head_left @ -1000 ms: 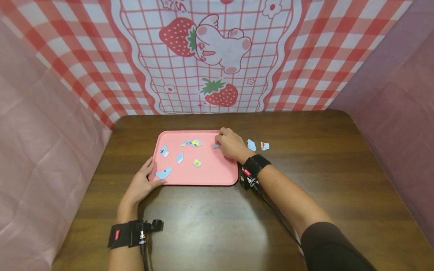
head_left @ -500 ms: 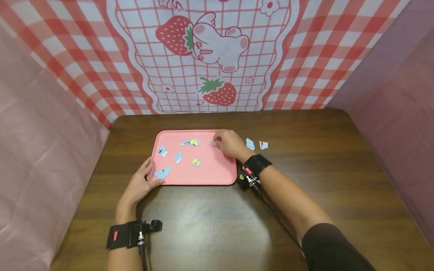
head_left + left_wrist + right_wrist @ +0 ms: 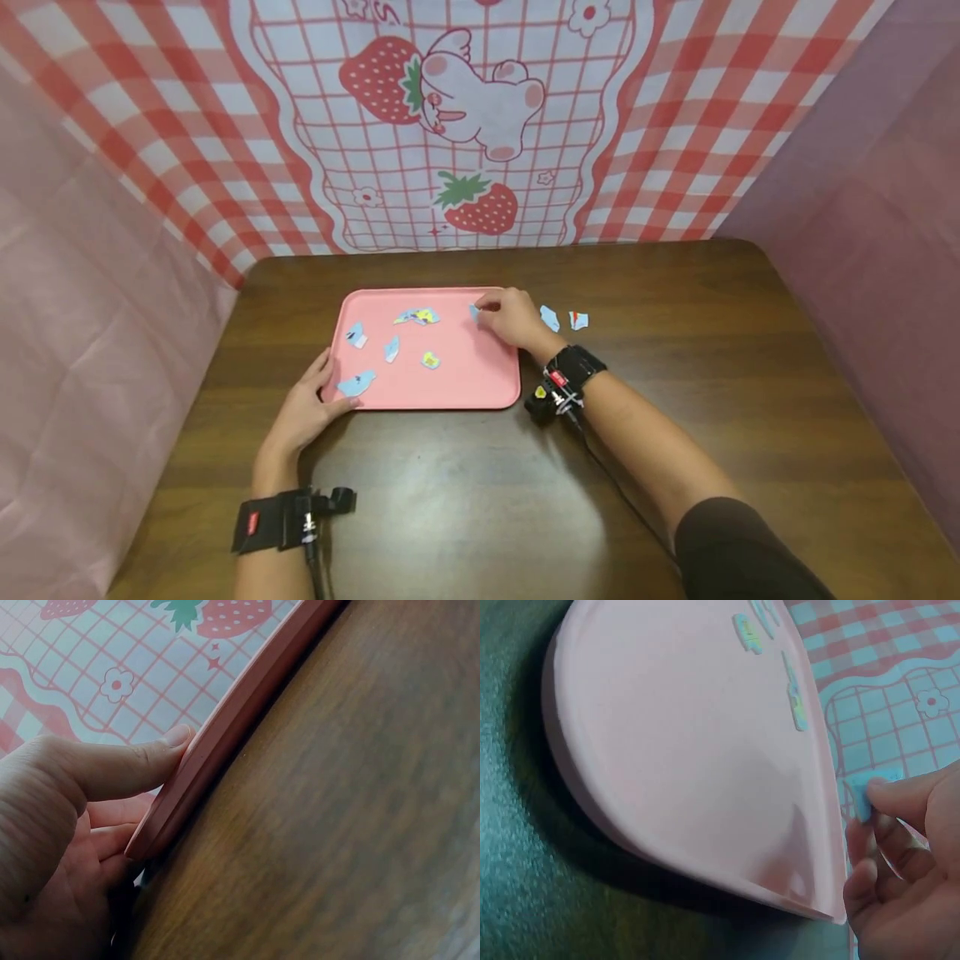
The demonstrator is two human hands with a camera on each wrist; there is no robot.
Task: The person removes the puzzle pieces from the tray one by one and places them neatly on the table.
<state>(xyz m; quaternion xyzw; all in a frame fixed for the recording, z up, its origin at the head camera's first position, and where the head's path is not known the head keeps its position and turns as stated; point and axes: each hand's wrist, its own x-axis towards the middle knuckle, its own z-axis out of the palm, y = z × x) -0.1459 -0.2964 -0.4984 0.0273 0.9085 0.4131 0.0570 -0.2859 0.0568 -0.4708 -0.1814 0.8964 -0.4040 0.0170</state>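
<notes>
My right hand (image 3: pixel 513 319) pinches a light blue puzzle piece (image 3: pixel 865 793) between thumb and fingers, above the back right part of the pink tray (image 3: pixel 450 387). At the tray's front left corner my left hand (image 3: pixel 302 411) holds the rim, thumb on the front edge and fingers around the side. Several pieces lie on the tray: a joined blue-and-yellow group (image 3: pixel 417 317) near the back, a small yellow one (image 3: pixel 430 360) in the middle, and blue ones (image 3: pixel 356 384) at the left. In the right wrist view the pinched piece is partly covered by my thumb.
Two more pieces lie on the wooden table right of the tray: a blue one (image 3: pixel 550 317) and a blue one with red (image 3: pixel 578 321). A checked strawberry cloth (image 3: pixel 480 125) hangs behind the table. A cable (image 3: pixel 622 500) runs along my right forearm.
The pinched piece has risen slightly from the tray and tilted up, showing more of its face. My left hand keeps its hold on the tray corner. The head view has shifted a little.
</notes>
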